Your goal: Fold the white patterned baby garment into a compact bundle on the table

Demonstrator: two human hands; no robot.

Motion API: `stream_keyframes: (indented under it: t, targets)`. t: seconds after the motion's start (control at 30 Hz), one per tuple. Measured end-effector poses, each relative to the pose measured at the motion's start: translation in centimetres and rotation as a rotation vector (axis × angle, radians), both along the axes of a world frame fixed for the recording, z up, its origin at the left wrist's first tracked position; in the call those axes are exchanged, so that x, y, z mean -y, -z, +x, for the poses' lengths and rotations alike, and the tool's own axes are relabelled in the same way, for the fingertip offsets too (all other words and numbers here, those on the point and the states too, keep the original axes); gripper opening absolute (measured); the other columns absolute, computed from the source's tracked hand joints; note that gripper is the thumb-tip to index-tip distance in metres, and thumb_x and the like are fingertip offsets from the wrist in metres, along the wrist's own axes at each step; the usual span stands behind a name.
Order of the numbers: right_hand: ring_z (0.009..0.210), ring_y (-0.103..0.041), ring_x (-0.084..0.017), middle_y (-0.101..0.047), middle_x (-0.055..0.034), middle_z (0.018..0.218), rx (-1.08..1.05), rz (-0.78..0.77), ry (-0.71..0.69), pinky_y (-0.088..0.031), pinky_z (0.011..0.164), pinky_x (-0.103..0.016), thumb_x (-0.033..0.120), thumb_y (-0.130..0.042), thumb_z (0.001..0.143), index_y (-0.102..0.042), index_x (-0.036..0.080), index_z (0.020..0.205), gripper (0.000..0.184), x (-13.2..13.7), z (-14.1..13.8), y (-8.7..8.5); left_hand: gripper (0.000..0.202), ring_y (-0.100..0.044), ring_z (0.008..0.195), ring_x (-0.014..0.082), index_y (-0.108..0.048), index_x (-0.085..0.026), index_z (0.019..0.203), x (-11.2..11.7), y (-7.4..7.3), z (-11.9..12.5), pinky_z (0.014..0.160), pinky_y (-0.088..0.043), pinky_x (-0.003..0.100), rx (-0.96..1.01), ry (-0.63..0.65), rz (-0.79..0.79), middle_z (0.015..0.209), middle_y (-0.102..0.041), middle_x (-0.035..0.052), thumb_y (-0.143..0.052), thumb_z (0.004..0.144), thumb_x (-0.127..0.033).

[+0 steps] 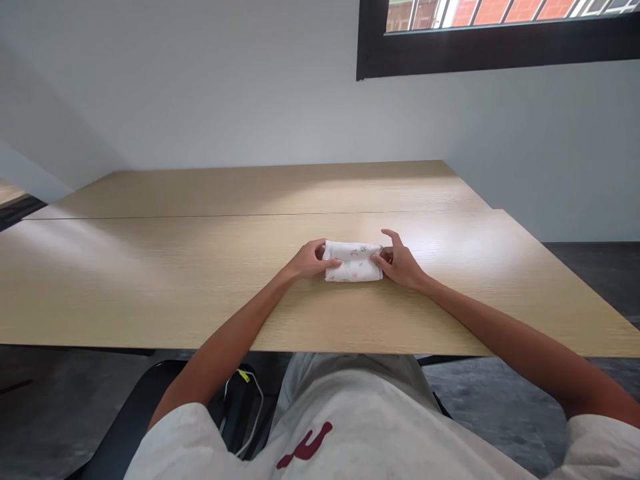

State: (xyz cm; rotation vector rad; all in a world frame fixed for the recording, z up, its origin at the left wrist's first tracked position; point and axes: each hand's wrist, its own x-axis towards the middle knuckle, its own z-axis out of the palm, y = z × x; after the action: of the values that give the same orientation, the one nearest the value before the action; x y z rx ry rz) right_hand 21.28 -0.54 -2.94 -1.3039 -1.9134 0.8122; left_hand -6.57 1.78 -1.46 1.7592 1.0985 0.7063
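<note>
A small white cloth point(354, 261) with faint coloured prints lies folded into a compact bundle on the light wooden table point(200, 267). My left hand point(311, 261) pinches its left end, thumb on top and fingers curled round the edge. My right hand point(399, 262) grips the right end with thumb and fingers, its index finger raised a little above the cloth. Both forearms reach out over the table's near edge.
A second tabletop point(260, 187) adjoins the first along a seam further back, against a grey wall. A dark-framed window point(495, 40) sits at the upper right. Below the near edge are a black chair point(130, 420) and a dark bag with a white cord point(245, 407).
</note>
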Motion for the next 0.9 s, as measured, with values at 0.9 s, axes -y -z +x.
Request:
stream_keyframes:
  t: [0.9]
  targets:
    - [0.055, -0.052, -0.014, -0.057, -0.0004, 0.069, -0.446, 0.045, -0.646, -0.044, 0.055, -0.029, 0.072, -0.056, 0.085, -0.058, 0.015, 0.118, 0.066, 2.1, 0.5, -2.8, 0.063, -0.060, 0.076, 0.0197, -0.062, -0.015, 0.110, 2.0, -2.2, 0.2, 0.071, -0.044, 0.033, 0.543, 0.385, 0.142, 0.082, -0.069, 0.0100, -0.055, 0.082, -0.071]
